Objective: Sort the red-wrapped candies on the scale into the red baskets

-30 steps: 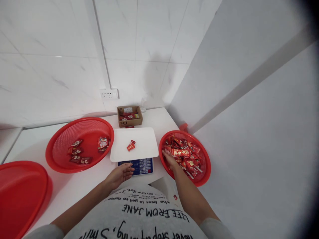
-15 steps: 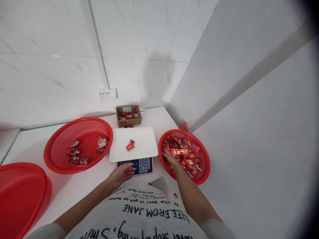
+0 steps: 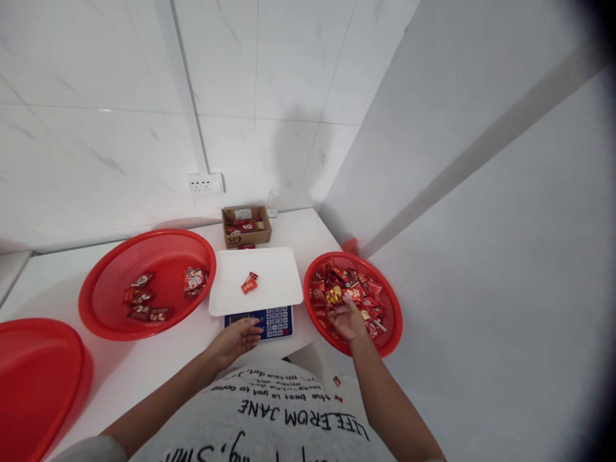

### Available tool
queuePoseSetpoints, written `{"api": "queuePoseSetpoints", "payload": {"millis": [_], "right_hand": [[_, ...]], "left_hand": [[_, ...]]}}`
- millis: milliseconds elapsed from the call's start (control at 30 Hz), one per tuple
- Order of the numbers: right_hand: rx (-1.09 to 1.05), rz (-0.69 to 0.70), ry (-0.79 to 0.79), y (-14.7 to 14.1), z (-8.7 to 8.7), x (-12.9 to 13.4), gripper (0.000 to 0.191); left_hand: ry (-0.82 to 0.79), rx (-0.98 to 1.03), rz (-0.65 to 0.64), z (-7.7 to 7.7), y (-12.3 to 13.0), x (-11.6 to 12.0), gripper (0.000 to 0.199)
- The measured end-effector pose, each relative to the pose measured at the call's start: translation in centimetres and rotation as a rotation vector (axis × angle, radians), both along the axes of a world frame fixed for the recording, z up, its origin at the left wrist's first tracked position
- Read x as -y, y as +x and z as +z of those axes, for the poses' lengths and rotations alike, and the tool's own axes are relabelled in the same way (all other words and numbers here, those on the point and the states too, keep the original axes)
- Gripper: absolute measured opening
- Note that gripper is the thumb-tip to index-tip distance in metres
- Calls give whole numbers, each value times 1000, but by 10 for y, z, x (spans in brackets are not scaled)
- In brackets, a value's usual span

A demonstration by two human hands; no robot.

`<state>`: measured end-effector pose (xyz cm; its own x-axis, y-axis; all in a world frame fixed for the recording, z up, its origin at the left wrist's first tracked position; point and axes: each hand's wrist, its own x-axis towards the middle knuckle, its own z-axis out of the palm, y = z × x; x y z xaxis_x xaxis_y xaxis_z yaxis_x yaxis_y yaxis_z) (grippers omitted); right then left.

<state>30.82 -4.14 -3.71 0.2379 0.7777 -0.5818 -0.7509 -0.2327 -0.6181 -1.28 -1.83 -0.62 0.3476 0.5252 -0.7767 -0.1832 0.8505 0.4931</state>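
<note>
My right hand (image 3: 345, 319) is inside the red basket on the right (image 3: 397, 330), fingers curled up at a shiny gold-and-red wrapped candy (image 3: 333, 295). Its fingertips meet the candy's lower edge; the exact grip is partly hidden. Several red wrapped candies (image 3: 373, 301) lie around it. My left hand (image 3: 239, 338) rests at the keypad of a blue scale (image 3: 278, 323), its fingers loosely apart and nothing in them. Two small red candies (image 3: 249, 283) lie on the scale's white tray (image 3: 279, 279).
A larger red basket (image 3: 99, 289) with several candy packets stands left of the scale. Another red basin (image 3: 33, 385) is at the near left. Behind the tray is a small cardboard box (image 3: 248, 237) holding red packets. A grey wall (image 3: 481, 256) rises on the right.
My right hand has moved slightly right and turned, fingers now pointing up by a gold candy not visible there before. My left hand stays at the scale.
</note>
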Motion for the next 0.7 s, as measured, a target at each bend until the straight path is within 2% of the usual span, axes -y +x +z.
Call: {"api": "queuePoseSetpoints", "payload": {"millis": [67,133,200,267,333,433,533,700], "right_hand": [[-73,-24,40,-3,15,1,19],[-58,8,104,-12,30,2,24],[23,134,157,-29,42,3,26],[144,356,181,-53,50,4,26],[313,603,219,-80,54,6,28],[481,856,272,-111,53,8,39],[480,975,285,-125,53,6,47],[569,1076,383,-133,59,-2,47]], "left_hand": [[14,17,-28,1,4,-1,24],[25,53,-69,4,8,-1,29],[23,108,-116,7,14,-1,34],[2,161,-152,11,19,0,41],[-18,215,-182,12,23,1,47],[-18,300,-201,10,21,3,50],[-25,318,-150,8,11,3,41],[-54,356,-65,11,-3,4,32]]}}
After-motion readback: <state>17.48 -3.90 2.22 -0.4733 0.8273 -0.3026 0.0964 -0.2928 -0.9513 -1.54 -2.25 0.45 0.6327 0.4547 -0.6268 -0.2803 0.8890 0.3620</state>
